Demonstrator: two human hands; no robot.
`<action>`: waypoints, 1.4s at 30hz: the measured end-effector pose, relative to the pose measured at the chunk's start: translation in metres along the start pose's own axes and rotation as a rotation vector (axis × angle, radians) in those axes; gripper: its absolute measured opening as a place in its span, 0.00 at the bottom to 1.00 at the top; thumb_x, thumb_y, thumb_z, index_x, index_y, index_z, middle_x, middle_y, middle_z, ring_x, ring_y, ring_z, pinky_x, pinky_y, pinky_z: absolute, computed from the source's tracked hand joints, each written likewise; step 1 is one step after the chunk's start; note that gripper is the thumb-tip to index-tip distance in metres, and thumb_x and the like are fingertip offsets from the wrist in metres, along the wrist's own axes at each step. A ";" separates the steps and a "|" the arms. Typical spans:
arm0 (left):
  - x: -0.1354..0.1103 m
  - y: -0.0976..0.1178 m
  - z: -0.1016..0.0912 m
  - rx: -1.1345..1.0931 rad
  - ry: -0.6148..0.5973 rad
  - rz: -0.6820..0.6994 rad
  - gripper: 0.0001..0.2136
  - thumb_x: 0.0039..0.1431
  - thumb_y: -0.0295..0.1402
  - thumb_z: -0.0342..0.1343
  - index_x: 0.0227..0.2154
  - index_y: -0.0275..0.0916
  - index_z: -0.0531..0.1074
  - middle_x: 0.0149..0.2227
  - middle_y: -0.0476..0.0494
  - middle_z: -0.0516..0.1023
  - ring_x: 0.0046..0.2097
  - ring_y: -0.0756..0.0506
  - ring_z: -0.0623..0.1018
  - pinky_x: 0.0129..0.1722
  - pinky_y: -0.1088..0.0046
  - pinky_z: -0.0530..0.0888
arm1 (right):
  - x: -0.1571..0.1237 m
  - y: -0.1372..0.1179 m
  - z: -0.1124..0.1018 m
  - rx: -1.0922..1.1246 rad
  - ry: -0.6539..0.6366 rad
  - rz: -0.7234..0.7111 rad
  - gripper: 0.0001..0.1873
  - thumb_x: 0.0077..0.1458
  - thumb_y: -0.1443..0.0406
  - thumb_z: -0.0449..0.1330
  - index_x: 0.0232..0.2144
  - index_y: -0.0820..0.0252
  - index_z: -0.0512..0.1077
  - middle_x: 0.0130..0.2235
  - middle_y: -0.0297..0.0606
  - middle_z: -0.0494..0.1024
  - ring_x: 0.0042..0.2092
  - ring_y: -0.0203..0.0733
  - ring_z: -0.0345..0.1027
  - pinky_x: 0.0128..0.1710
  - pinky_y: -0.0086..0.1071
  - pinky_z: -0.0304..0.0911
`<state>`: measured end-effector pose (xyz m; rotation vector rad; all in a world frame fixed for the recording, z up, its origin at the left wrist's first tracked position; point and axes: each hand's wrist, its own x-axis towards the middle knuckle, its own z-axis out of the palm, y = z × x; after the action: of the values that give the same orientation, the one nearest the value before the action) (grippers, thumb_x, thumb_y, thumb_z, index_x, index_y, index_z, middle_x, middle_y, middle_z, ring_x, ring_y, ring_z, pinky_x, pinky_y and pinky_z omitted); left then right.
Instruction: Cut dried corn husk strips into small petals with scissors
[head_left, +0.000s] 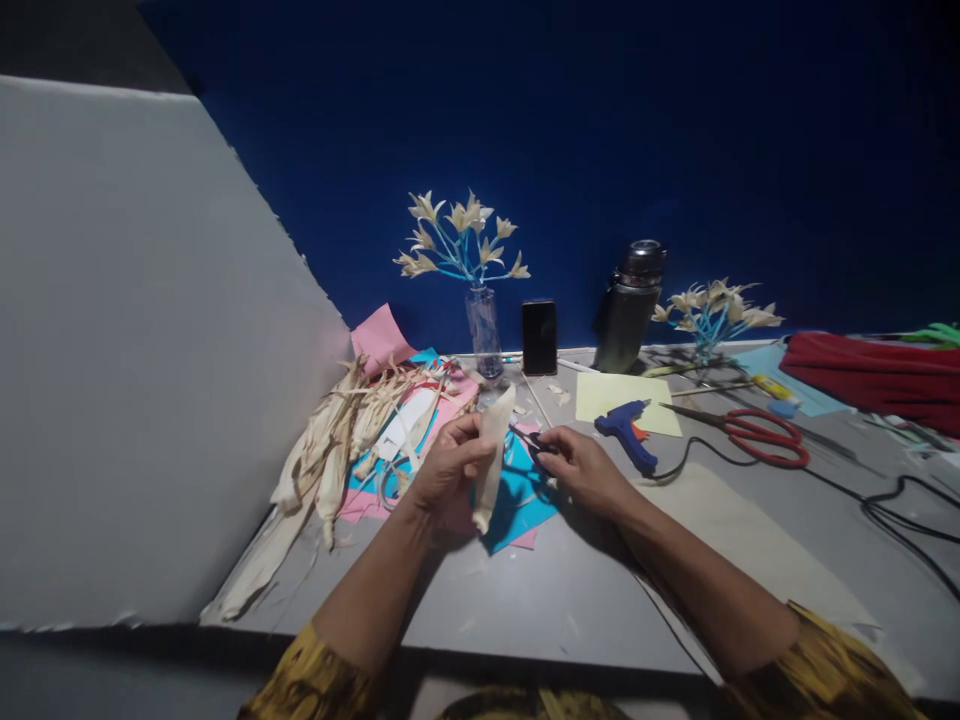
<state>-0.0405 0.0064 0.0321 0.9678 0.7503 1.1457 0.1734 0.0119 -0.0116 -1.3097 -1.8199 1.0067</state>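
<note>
Upright between the fingers of my left hand (452, 462) is a long pale strip of corn husk (493, 455). My right hand (587, 468) grips a small pair of dark-handled scissors (538, 450), whose blades point left toward the husk; I cannot tell whether they touch it. Beneath both hands lie blue paper (525, 515) and some pink sheets. To the left is a heap of dried corn husks (330, 465). Just right of my right hand rests a blue glue gun (628, 432) on a pale yellow sheet (600, 395).
Behind stand a glass vase (484, 330) of husk flowers (465, 225), a phone (539, 338) and a dark flask (631, 305). At right are more husk flowers (716, 305), large red-handled scissors (769, 438), red cloth (862, 375) and a black cord (840, 488). A white panel (150, 350) borders the left.
</note>
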 end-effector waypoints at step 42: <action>0.007 0.003 -0.002 0.566 0.050 0.078 0.08 0.49 0.35 0.64 0.22 0.37 0.74 0.22 0.49 0.71 0.25 0.50 0.68 0.26 0.74 0.63 | -0.002 -0.011 -0.010 -0.383 -0.220 -0.032 0.23 0.45 0.50 0.67 0.16 0.59 0.65 0.19 0.28 0.63 0.24 0.34 0.52 0.25 0.30 0.40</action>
<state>-0.0420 0.0138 0.0342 1.4512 1.1182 1.0444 0.1780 0.0096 0.0027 -1.4281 -2.2787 0.8383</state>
